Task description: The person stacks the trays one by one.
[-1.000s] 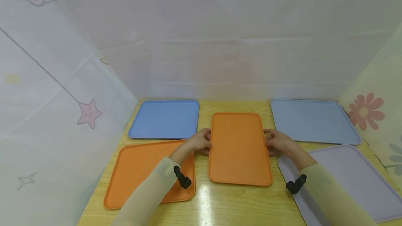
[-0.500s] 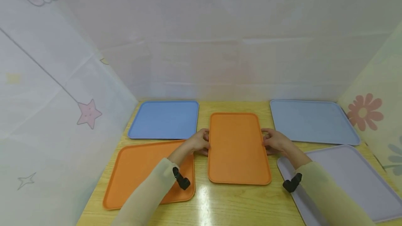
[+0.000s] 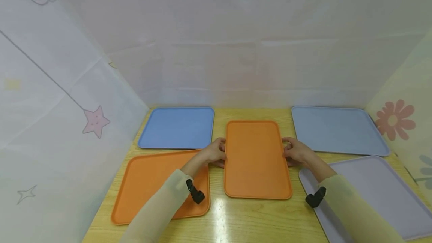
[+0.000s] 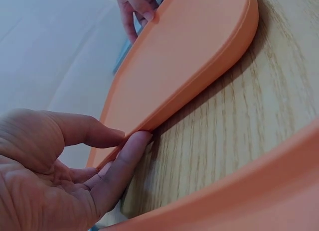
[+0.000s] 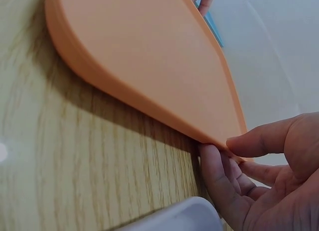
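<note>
In the middle of the table stands out a small orange tray [image 3: 257, 160], its long sides pointing away from me. My left hand [image 3: 216, 152] pinches its left rim, thumb on top and fingers beneath, as the left wrist view shows on the tray's edge [image 4: 174, 99]. On the opposite rim my right hand [image 3: 298, 152] pinches likewise; the right wrist view has that hand [image 5: 269, 176] with its thumb over the rim and fingers under it. A shadow lies on the wood below the tray's near edge; whether the tray is fully off the table I cannot tell.
A larger orange tray [image 3: 152, 183] lies under my left forearm, with a blue tray [image 3: 179, 128] behind it. On the right are a lilac tray [image 3: 378, 190] under my right forearm and a grey-blue tray [image 3: 339, 128] behind. Printed sheets [image 3: 236, 66] wall the wooden table [image 3: 249, 220].
Over the last second the small orange tray has shifted very slightly left, with both hands keeping their hold on its rims. The other trays stay where they were.
</note>
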### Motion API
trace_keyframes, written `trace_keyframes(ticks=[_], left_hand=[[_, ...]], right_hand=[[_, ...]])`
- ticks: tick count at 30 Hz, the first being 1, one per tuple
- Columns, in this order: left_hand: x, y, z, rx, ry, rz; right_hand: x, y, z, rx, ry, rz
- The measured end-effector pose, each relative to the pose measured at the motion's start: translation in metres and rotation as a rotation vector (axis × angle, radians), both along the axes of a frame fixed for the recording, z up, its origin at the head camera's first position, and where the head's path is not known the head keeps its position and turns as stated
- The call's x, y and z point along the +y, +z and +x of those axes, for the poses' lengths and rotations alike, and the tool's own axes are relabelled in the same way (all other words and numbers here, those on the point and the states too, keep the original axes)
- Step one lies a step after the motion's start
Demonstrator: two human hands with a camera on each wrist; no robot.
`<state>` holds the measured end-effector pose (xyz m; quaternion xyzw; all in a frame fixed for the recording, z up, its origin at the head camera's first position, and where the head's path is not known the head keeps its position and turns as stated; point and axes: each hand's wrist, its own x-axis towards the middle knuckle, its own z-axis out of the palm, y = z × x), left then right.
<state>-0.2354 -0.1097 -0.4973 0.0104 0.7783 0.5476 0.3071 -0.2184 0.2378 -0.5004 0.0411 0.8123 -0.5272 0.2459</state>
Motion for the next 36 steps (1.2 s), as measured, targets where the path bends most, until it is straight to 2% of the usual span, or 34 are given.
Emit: trace_keyframes(ticks=[3,8,13,17,21,26,30,36], left_hand=[[-0.003,0.005,0.001,0.012,-0.009,-0.008],[-0.019,0.024,0.005,0.052,-0.018,-0.021],[-0.054,0.048,0.012,0.096,0.019,-0.03],[-0.09,0.061,0.018,0.134,0.063,-0.087],[-0.128,0.064,0.027,0.156,0.121,-0.136],[-0.171,0.066,0.045,0.16,0.167,-0.157],[-0.2,0.066,0.059,0.164,0.202,-0.184],[-0.232,0.068,0.073,0.179,0.243,-0.238]], right_hand=[[-0.001,0.002,0.001,-0.012,-0.004,-0.012],[-0.001,0.002,0.001,-0.006,0.004,0.001],[0.0,0.001,0.001,-0.019,0.002,-0.003],[0.001,0.001,0.001,-0.033,-0.001,-0.009],[0.001,0.002,0.002,-0.036,0.005,-0.012],[0.002,-0.001,0.002,-0.042,0.005,-0.03],[0.003,-0.004,0.001,-0.037,0.005,-0.036],[0.004,-0.004,0.001,-0.03,-0.006,-0.032]])
